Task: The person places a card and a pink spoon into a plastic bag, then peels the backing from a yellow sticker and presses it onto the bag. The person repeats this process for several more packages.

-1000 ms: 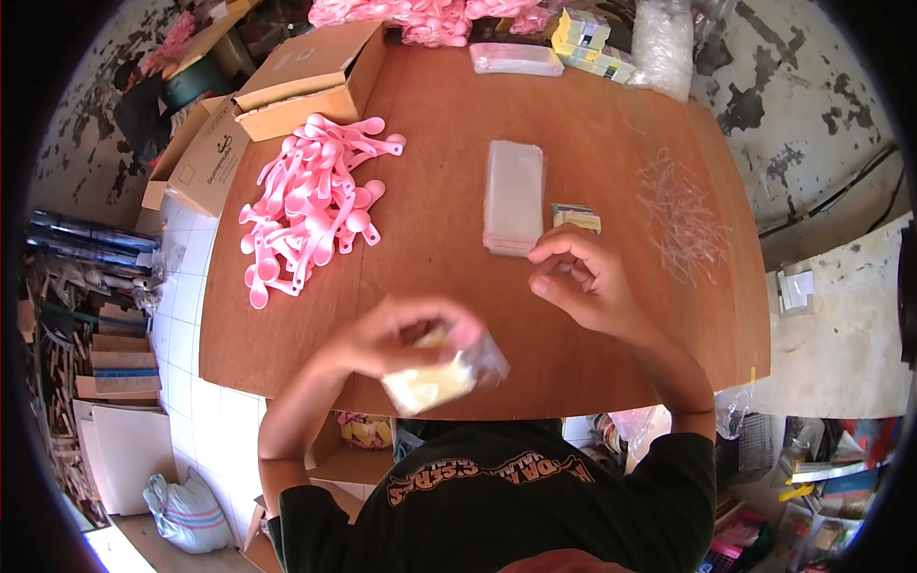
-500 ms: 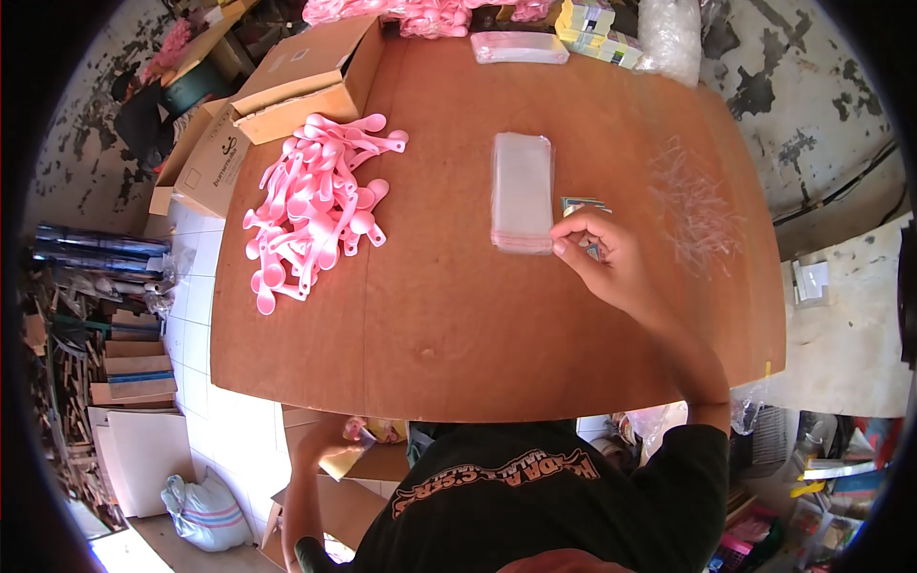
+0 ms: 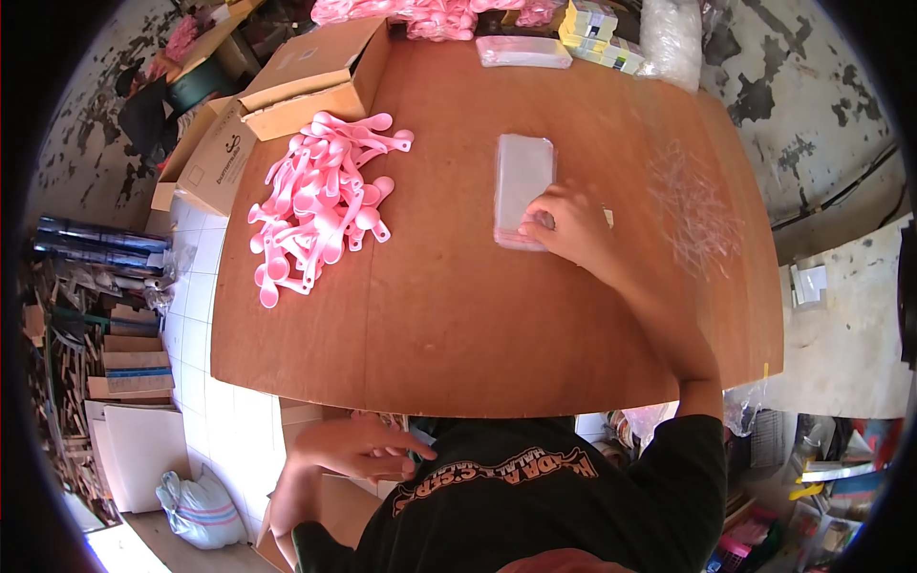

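Note:
My right hand [image 3: 571, 227] is over the lower right part of a stack of clear plastic sleeves [image 3: 524, 172], its thumb and index finger pinched together at the stack's lower end; whether a sleeve is between them is too small to tell. Small cards [image 3: 608, 219] are mostly hidden behind this hand. My left hand [image 3: 361, 447] is below the table's front edge, close to the dark shirt, fingers apart with nothing seen in them. A pile of pink spoons [image 3: 320, 201] lies on the left of the wooden table [image 3: 439, 315].
Thin clear strips [image 3: 695, 210] lie on the table's right. Along the back are a cardboard box [image 3: 315, 76], a flat pack of sleeves [image 3: 523, 52], stacked yellow-and-white packets [image 3: 600, 38] and a bubble-wrap roll [image 3: 671, 43]. A tied white bag [image 3: 202, 511] sits on the floor.
My right hand has moved left from the cards onto the sleeve stack. My left hand has come right toward the shirt; the yellowish packet seen near it before no longer shows.

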Motion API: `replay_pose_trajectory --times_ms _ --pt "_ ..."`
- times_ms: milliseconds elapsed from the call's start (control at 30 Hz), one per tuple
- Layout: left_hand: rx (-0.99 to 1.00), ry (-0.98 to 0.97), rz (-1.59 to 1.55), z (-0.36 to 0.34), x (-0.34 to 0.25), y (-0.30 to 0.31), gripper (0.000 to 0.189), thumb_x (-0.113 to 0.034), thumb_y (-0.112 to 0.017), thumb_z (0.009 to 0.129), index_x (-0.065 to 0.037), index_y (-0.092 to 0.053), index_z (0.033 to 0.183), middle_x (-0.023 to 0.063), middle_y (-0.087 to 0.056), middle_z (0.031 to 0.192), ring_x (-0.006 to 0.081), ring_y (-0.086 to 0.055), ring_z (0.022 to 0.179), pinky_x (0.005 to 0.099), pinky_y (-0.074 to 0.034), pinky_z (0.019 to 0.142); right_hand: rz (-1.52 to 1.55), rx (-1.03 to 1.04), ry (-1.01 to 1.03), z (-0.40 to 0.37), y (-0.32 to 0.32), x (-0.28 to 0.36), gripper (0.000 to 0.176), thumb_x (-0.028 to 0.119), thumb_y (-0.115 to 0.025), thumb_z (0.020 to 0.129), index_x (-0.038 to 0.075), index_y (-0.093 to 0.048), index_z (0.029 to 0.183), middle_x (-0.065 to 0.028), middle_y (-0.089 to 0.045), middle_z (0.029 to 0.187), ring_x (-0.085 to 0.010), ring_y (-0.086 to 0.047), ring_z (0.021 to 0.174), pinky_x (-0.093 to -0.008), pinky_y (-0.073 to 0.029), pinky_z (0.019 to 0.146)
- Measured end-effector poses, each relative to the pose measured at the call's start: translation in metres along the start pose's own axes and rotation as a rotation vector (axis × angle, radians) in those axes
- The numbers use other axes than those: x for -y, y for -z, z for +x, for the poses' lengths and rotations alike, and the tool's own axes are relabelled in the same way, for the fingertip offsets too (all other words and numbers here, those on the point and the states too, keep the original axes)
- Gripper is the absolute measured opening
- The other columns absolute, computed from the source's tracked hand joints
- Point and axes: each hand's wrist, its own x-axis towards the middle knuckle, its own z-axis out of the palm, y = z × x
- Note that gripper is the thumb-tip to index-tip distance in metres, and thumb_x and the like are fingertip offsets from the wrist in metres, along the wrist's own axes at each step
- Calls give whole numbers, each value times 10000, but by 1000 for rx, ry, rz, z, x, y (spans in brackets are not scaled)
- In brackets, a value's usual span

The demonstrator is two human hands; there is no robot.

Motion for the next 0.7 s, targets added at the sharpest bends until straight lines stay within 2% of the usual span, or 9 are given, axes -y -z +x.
replay_pose_trajectory --times_ms 67,133,200,267,367,433,567,633,700 --pt "-226 -416 56 -9 -22 11 301 -34 -521 957 -7 -566 1254 101 -686 1058 119 -648 773 248 -520 672 -63 -17 9 1 -3 2 88 229 -716 760 143 -709 770 -5 -643 741 -195 -544 772 -371 -337 767" --pt "-270 -477 27 -5 -47 38 351 31 -537 924 -15 -552 1272 96 -681 1070 110 -647 789 254 -529 690 -139 -83 61 0 -8 -1 59 205 -706 752 147 -703 745 9 -638 736 -202 -538 766 -372 -331 770" --pt "-388 -301 112 11 -76 68 373 17 -533 928 -7 -519 1300 105 -670 1086 115 -647 822 260 -531 716 -176 -94 73 0 -14 -7 50 198 -708 743 149 -701 735 14 -637 738 -201 -540 777 -378 -328 777" --pt "-503 -435 -52 49 -73 101 392 -22 -560 923 -3 -498 1310 107 -660 1093 120 -637 820 259 -528 727 -215 -107 83 -1 -17 -10 41 190 -711 734 151 -700 726 18 -637 740 -200 -542 789 -383 -324 783" --pt "-654 -500 -200 101 -86 136 380 -60 -573 922 0 -504 1290 92 -658 1053 123 -624 791 261 -523 712 -254 -147 122 -2 -12 -5 39 191 -716 739 158 -705 721 25 -635 740 -190 -544 808 -386 -318 798" --pt "-865 -549 -321 135 -89 150 302 -48 -557 921 16 -547 1216 84 -645 1032 114 -626 758 251 -529 681 -199 -74 103 -7 0 9 73 217 -709 778 147 -701 762 19 -643 809 -197 -545 825 -379 -329 790" --pt "-993 -664 -255 188 -73 166 257 -30 -553 913 29 -560 1163 83 -644 963 104 -608 691 247 -514 614 -156 -114 46 -12 -10 7 97 235 -722 775 144 -697 757 20 -640 803 -189 -540 821 -388 -330 800" --pt "-1078 -776 -204 200 -67 165 224 -15 -564 903 38 -571 1121 80 -644 912 90 -582 640 245 -485 560 -164 -233 84 -13 -16 4 121 252 -746 754 144 -691 746 29 -634 792 -183 -540 819 -398 -329 814" --pt "-1092 -762 -204 202 -63 163 211 -15 -568 905 40 -575 1109 75 -644 895 84 -574 637 238 -475 556 -193 -256 84 -12 -20 3 142 274 -753 740 145 -692 727 33 -630 776 -184 -545 816 -404 -333 824"
